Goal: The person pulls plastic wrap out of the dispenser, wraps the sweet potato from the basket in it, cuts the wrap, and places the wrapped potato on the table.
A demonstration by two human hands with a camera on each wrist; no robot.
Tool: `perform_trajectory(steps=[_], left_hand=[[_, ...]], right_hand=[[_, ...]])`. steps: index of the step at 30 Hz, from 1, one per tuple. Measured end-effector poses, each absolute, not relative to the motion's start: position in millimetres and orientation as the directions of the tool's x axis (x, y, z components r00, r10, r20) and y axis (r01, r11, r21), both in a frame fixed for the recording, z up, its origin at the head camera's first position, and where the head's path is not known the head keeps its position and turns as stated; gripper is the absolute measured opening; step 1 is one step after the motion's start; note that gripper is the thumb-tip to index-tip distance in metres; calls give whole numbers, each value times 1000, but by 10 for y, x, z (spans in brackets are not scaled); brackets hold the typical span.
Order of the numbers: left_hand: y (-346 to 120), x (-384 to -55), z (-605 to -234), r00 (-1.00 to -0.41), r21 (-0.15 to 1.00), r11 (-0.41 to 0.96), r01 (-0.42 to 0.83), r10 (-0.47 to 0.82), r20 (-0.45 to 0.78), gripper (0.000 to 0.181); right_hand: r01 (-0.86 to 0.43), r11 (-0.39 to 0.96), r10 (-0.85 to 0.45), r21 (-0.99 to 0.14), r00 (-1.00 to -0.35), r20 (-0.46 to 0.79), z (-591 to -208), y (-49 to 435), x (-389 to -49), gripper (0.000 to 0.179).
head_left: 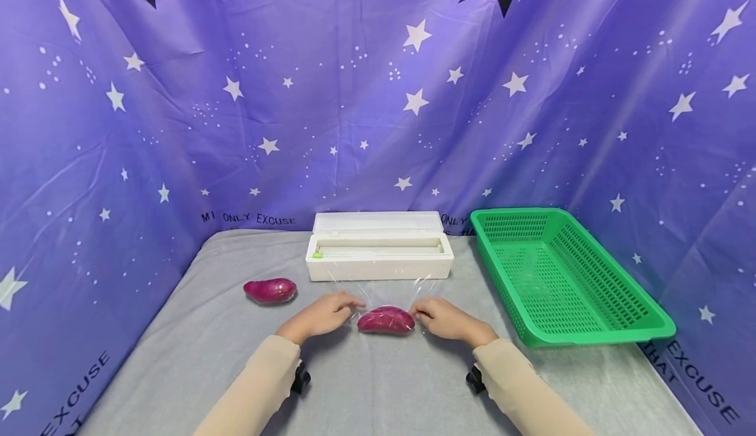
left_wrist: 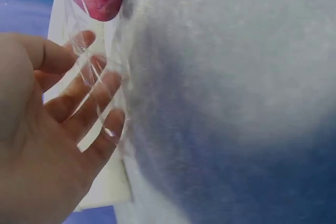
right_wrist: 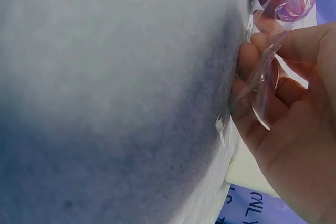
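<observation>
A purple-red sweet potato (head_left: 386, 320) lies on the grey cloth between the two hands, with clear cling film (right_wrist: 268, 72) around it and spreading out at both ends. On its left, my left hand (head_left: 329, 313) pinches the film between thumb and index finger; the other fingers (left_wrist: 107, 85) are spread behind the film. At the opposite end, my right hand (head_left: 444, 318) pinches the film with thumb and fingertips, its remaining fingers bent against the sheet. A second sweet potato (head_left: 270, 291), shiny as if wrapped, rests to the left, apart from both hands.
Behind the hands stands a white cling film box (head_left: 378, 269), its lid raised and a green slider (head_left: 317, 255) at its left end. A green perforated basket (head_left: 602, 341) occupies the right side. Purple star-patterned curtains (head_left: 342, 94) enclose the table (head_left: 195, 331) at the back and sides.
</observation>
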State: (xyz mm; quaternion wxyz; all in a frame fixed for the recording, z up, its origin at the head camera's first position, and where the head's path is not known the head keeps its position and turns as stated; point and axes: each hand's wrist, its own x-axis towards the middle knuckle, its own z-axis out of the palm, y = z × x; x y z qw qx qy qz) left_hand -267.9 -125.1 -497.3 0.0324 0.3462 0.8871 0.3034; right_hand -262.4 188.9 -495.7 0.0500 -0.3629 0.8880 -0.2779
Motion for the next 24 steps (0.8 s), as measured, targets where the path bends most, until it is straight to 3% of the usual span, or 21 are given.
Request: perform_trajectory(steps=[4, 8, 10, 18, 24], left_hand=[[-1151, -2649, -4894, -758, 520, 579, 628, 607, 240, 33], [-984, -2586, -4817, -710, 484, 539, 690, 636, 304, 24], [-908, -2555, -4809, -695, 463, 538, 704, 655, 296, 28], [-815, -2531, -4911, -742, 489, 582, 650, 626, 240, 53], [-815, -2583, -4998, -759, 499, 596, 629, 609, 231, 58]], right_hand=[[-608, 582, -670, -540, -735, 105, -4959, 1891, -2627, 20], [-606, 584, -667, -540, -737, 105, -4963, 1897, -2634, 20], [-604, 587, -665, -539, -740, 104, -4967, 1896, -2637, 20], [-584, 594, -652, -553, -752, 94, -4976, 1895, -2638, 21], [-550, 599, -640, -582, -765, 65, -4951, 1924, -2628, 22]])
